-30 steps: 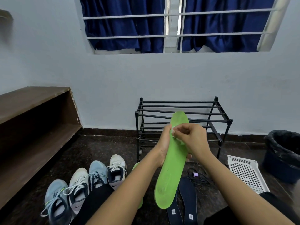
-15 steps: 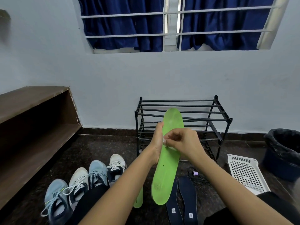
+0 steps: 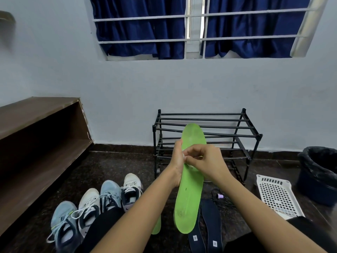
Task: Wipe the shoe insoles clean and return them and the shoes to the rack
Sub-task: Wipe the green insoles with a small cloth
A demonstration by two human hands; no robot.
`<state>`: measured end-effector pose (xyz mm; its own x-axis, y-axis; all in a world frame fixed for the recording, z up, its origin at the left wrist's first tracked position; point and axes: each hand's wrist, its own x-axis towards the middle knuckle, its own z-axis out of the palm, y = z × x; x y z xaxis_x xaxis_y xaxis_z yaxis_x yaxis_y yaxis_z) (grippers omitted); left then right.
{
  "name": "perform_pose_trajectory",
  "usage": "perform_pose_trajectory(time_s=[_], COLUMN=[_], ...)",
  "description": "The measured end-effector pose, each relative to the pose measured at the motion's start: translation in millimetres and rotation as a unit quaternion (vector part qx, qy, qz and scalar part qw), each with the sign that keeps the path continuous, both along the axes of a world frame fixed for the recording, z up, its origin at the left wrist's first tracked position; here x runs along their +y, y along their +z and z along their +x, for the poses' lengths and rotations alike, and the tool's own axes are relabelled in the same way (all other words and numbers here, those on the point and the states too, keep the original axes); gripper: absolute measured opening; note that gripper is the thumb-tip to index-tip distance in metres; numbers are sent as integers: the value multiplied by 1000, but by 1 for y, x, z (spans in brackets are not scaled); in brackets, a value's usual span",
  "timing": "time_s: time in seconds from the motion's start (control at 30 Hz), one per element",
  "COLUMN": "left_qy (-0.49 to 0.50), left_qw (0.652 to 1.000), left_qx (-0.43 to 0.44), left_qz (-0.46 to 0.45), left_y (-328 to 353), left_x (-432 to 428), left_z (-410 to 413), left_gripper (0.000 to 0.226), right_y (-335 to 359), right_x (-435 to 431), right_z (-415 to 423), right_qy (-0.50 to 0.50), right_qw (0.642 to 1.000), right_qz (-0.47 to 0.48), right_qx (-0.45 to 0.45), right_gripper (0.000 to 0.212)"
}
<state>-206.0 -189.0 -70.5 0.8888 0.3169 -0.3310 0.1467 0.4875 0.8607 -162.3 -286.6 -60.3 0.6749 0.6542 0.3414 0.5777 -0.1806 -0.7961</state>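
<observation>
Partly hidden
The second green insole point(image 3: 156, 227) sat mostly behind the left forearm point(image 3: 127, 221); dark insoles point(image 3: 211, 225) (labels unreadable) ran off the bottom edge.

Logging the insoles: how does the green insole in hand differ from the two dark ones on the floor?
The green insole is lime; the dark insoles are navy. The green insole stands upright in the left hand, the right hand pinching a white wipe against it; the dark insoles lie flat on the floor, untouched. Both are full-length insoles, heels toward the camera.
</observation>
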Motion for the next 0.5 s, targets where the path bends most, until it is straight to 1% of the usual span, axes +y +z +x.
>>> perform_pose_trajectory(time_s=[0.1, 0.23, 0.3, 0.37, 0.43, 0.5], left_qy=[-5, -58, -104, -130, -127, -108], left_qw=[1000, 998, 994, 990, 991, 993], left_qx=[6, -3, 4, 12, 16, 13], left_qz=[5, 26, 43, 51, 51, 45], left_y=[-2, 2, 4, 0, -1, 0], left_x=[-1, -10, -18, -20, -19, -15], left_z=[-1, -3, -5, -4, -3, -3], left_gripper=[68, 63, 69, 75, 75, 71], right_y=[-3, -4, -3, -3, -4, -4], right_x=[-1, -1, -3, -4, -4, -3], right_z=[0, 8, 15, 18, 17, 12], right_qy=[-7, -79, -121, -143, -142, -128], right_qw=[1000, 995, 989, 986, 987, 989], right_qz=[5, 53, 82, 85, 70, 67], right_qx=[6, 17, 17, 5, -16, -11], right_gripper=[9, 6, 4, 7, 8, 6])
